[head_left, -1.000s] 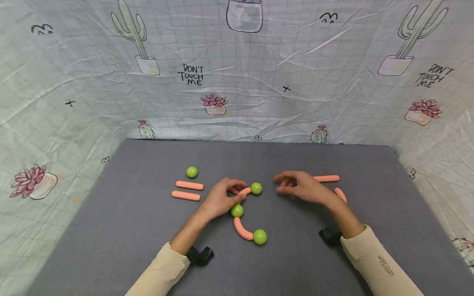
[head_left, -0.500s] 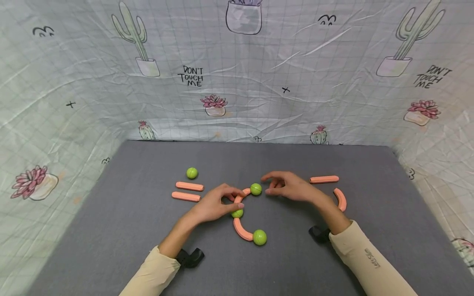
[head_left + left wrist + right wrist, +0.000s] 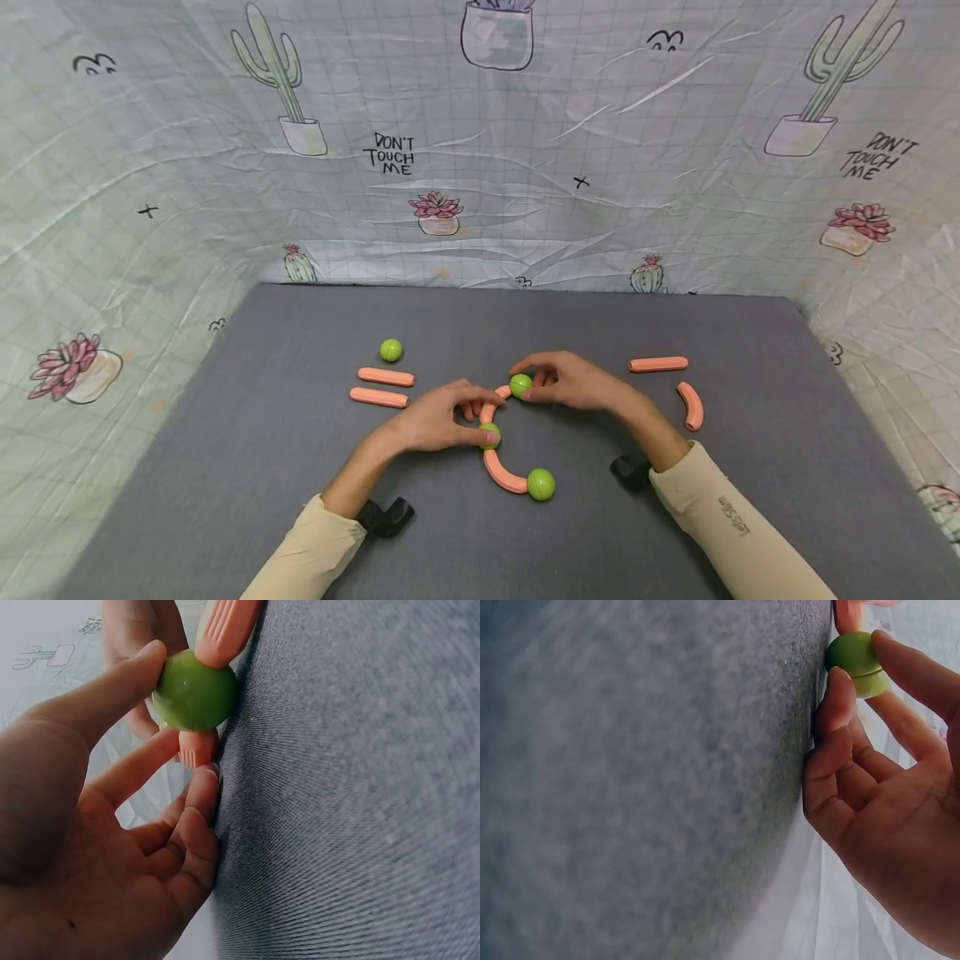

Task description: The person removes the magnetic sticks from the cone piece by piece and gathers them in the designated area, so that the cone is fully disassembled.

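Observation:
A C-shaped chain of green balls and salmon-pink curved rods lies on the grey table. My left hand holds it from the left. The thumb rests on the middle green ball, while the other fingers curl round the upper curved rod. At the chain's upper end, my right hand pinches the top green ball between thumb and fingers. From the middle ball, the lower curved rod runs down to the bottom green ball, which no hand touches.
On the left lie two straight pink rods with a loose green ball behind them. A straight rod and a curved rod lie right of my right hand. A printed cloth stands behind the table.
My right hand has moved left and taken hold of the top ball. My left hand has slid down to the middle ball, and the chain's lower part has shifted slightly right.

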{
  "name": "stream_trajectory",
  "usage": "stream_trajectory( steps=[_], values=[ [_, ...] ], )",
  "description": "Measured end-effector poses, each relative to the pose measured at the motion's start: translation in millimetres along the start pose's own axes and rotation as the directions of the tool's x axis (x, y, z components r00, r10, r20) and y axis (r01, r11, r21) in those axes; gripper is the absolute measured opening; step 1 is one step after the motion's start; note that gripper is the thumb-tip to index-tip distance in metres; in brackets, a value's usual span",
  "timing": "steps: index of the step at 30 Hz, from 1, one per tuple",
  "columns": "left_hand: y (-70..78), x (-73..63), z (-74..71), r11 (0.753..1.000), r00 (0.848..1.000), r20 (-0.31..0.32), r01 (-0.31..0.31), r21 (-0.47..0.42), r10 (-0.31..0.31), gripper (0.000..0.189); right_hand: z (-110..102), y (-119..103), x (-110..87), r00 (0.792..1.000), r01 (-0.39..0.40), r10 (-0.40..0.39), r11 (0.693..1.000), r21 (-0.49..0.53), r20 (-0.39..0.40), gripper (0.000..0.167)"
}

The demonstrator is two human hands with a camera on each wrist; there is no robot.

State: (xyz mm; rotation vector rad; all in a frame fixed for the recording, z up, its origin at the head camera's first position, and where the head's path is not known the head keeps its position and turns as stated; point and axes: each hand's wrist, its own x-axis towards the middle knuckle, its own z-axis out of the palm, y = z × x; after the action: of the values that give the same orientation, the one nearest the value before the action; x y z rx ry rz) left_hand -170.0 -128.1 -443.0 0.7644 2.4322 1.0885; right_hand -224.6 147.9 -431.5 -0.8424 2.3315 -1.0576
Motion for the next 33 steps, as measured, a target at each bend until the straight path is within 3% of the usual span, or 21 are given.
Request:
stream_trajectory(
  steps=[6, 15, 24, 33],
  values=[
    [3.7, -0.8, 1.0, 0.998, 1.0, 0.022, 0.002, 0.059, -0.004, 0.055, 1.3, 0.6, 5.9, 1.0, 0.026, -0.026, 1.0, -0.016, 0.008, 0.04],
    [2.3, 1.4, 5.0, 0.995, 1.0, 0.001, -0.007, 0.098, 0.007, 0.055, 2.0, 0.4, 10.4, 0.999, 0.041, -0.041, 0.999, -0.017, 0.016, 0.036],
    [1.9, 3.1, 7.0, 0.994, 1.0, 0.001, -0.014, 0.108, 0.014, 0.054, 1.6, 0.7, 9.6, 0.999, 0.002, 0.0, 1.0, 0.028, -0.053, 0.038],
    [3.6, 2.3, 9.0, 0.993, 0.999, -0.019, -0.047, 0.11, 0.049, 0.05, 0.7, -2.7, 14.1, 0.997, 0.009, -0.006, 0.999, 0.05, -0.073, 0.035]
  ],
)
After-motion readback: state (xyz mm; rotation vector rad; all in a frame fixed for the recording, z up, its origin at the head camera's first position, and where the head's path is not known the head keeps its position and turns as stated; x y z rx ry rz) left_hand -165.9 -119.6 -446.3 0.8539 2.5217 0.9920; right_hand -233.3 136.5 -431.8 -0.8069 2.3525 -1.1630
